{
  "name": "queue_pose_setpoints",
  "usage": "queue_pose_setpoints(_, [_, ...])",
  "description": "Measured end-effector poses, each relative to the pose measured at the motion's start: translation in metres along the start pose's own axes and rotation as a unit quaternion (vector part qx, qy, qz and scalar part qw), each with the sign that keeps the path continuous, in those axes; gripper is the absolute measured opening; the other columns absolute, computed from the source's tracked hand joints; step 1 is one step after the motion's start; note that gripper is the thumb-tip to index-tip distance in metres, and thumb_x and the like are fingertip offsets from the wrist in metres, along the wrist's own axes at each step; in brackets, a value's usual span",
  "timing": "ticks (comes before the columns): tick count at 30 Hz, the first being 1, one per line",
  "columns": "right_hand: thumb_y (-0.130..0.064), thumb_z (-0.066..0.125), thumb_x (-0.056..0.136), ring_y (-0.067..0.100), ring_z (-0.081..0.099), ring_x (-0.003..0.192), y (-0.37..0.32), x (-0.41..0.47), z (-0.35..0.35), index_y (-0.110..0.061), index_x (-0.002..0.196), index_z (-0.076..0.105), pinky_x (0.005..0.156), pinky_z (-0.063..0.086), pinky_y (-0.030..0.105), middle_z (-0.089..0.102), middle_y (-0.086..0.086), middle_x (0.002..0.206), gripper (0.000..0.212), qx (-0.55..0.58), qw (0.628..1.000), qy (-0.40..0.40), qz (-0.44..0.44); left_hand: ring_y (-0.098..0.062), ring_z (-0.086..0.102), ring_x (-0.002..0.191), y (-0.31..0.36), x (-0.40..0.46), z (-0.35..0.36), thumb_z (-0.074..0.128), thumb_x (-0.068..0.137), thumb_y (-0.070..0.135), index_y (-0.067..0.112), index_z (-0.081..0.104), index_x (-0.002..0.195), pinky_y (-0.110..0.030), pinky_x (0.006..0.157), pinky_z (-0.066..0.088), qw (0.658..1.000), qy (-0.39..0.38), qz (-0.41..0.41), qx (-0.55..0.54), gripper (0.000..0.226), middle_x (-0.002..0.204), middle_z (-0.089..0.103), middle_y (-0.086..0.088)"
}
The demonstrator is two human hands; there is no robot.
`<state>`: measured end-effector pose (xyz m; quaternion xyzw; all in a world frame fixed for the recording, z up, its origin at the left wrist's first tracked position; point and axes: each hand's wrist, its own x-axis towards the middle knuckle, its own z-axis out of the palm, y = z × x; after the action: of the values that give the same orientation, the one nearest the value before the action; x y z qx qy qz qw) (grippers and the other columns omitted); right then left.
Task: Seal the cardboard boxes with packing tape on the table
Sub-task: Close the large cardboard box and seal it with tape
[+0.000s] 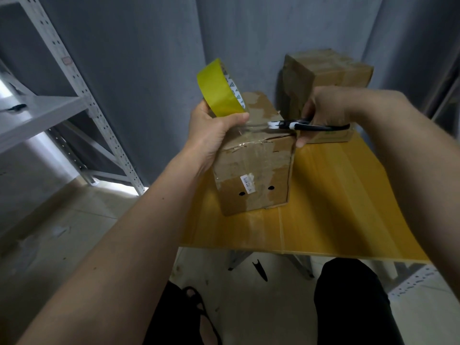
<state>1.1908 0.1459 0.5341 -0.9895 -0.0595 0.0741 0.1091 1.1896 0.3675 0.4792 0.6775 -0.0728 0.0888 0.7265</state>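
Observation:
A worn cardboard box stands on the yellow table, its top flaps closed with clear tape over them. My left hand grips a yellowish roll of packing tape just above the box's near top edge, with a clear strip stretched from the roll to the right. My right hand holds black-and-white scissors, whose white tip meets that strip over the box top. A second cardboard box sits at the back of the table.
A grey metal shelving rack stands to the left. Grey walls close in behind the table. My legs in dark trousers and a sandal show below the table's front edge, over a pale tiled floor.

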Motion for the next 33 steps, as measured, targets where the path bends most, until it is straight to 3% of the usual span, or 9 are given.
queue_pose_setpoints(8, [-0.060, 0.076, 0.058, 0.017, 0.050, 0.075, -0.009, 0.005, 0.005, -0.020, 0.089, 0.069, 0.074, 0.042, 0.036, 0.059, -0.001, 0.077, 0.052, -0.060, 0.998, 0.004, 0.009, -0.026, 0.073, 0.085, 0.001, 0.003, 0.004, 0.080, 0.070, -0.004, -0.006, 0.060, 0.117, -0.036, 0.078, 0.060, 0.999, 0.030, 0.010, -0.006, 0.051, 0.098, 0.073, -0.015])
queue_pose_setpoints(12, [-0.056, 0.077, 0.061, 0.015, 0.051, 0.074, -0.004, 0.003, 0.002, -0.020, 0.086, 0.066, 0.059, 0.035, 0.028, 0.061, 0.001, 0.081, 0.045, -0.025, 1.000, -0.014, -0.004, -0.031, 0.072, 0.089, 0.001, 0.003, 0.004, 0.079, 0.072, -0.004, -0.007, 0.060, 0.115, -0.042, 0.082, 0.059, 0.999, 0.036, 0.008, -0.010, 0.048, 0.098, 0.072, -0.019])
queue_pose_setpoints(17, [-0.057, 0.080, 0.047, 0.013, 0.052, 0.077, 0.009, -0.003, 0.009, -0.023, 0.080, 0.066, 0.059, 0.036, 0.027, 0.062, 0.000, 0.084, 0.049, 0.058, 0.998, 0.006, 0.008, -0.015, 0.069, 0.069, -0.001, 0.006, 0.003, 0.079, 0.072, -0.002, -0.006, 0.061, 0.108, -0.027, 0.064, 0.054, 0.998, 0.048, 0.016, -0.040, 0.041, 0.080, 0.070, -0.005])
queue_pose_setpoints(20, [-0.070, 0.071, 0.029, 0.017, 0.052, 0.077, 0.011, -0.002, 0.018, -0.023, 0.080, 0.064, 0.072, 0.043, 0.035, 0.061, 0.002, 0.083, 0.070, 0.102, 0.993, 0.041, 0.031, -0.020, 0.069, 0.076, -0.006, 0.003, 0.005, 0.080, 0.073, 0.002, -0.006, 0.060, 0.111, -0.034, 0.071, 0.058, 0.998, 0.060, 0.009, -0.036, 0.044, 0.088, 0.071, -0.010])
queue_pose_setpoints(22, [-0.078, 0.065, 0.024, 0.023, 0.055, 0.083, 0.014, 0.001, 0.025, -0.020, 0.096, 0.064, 0.086, 0.045, 0.043, 0.062, 0.003, 0.090, 0.093, 0.145, 0.984, 0.082, 0.065, -0.025, 0.070, 0.083, -0.009, 0.001, 0.005, 0.081, 0.073, 0.003, -0.005, 0.060, 0.114, -0.040, 0.080, 0.059, 0.997, 0.067, 0.007, -0.028, 0.046, 0.094, 0.071, -0.014])
queue_pose_setpoints(24, [-0.080, 0.066, 0.028, 0.027, 0.057, 0.092, 0.017, 0.003, 0.030, -0.017, 0.111, 0.059, 0.088, 0.047, 0.045, 0.061, 0.005, 0.101, 0.104, 0.182, 0.973, 0.099, 0.099, -0.024, 0.070, 0.081, -0.009, 0.003, 0.005, 0.080, 0.073, 0.003, -0.005, 0.061, 0.110, -0.040, 0.080, 0.058, 0.998, 0.068, 0.011, -0.016, 0.042, 0.090, 0.071, -0.011])
queue_pose_setpoints(28, [-0.073, 0.069, 0.037, 0.019, 0.052, 0.072, 0.020, 0.000, 0.035, -0.013, 0.081, 0.054, 0.056, 0.037, 0.030, 0.055, 0.004, 0.081, 0.076, 0.234, 0.960, 0.105, 0.115, -0.027, 0.070, 0.083, -0.008, 0.004, 0.003, 0.080, 0.072, 0.004, -0.005, 0.062, 0.108, -0.043, 0.082, 0.058, 0.998, 0.056, 0.012, -0.011, 0.041, 0.090, 0.072, -0.012])
queue_pose_setpoints(31, [-0.074, 0.070, 0.033, 0.020, 0.053, 0.072, 0.014, -0.004, 0.036, -0.013, 0.075, 0.054, 0.059, 0.043, 0.034, 0.054, 0.003, 0.074, 0.076, 0.270, 0.943, 0.161, 0.109, -0.032, 0.070, 0.093, -0.010, 0.003, 0.002, 0.082, 0.073, 0.009, -0.005, 0.061, 0.115, -0.043, 0.085, 0.058, 0.998, 0.057, 0.008, -0.006, 0.049, 0.103, 0.071, -0.018])
queue_pose_setpoints(33, [-0.072, 0.075, 0.044, 0.024, 0.060, 0.082, 0.006, -0.001, 0.033, -0.015, 0.081, 0.058, 0.074, 0.051, 0.043, 0.062, 0.005, 0.085, 0.070, 0.274, 0.930, 0.222, 0.105, -0.030, 0.071, 0.093, -0.010, 0.003, 0.003, 0.082, 0.071, 0.012, -0.003, 0.061, 0.115, -0.043, 0.086, 0.058, 0.998, 0.059, 0.009, -0.016, 0.051, 0.104, 0.072, -0.016])
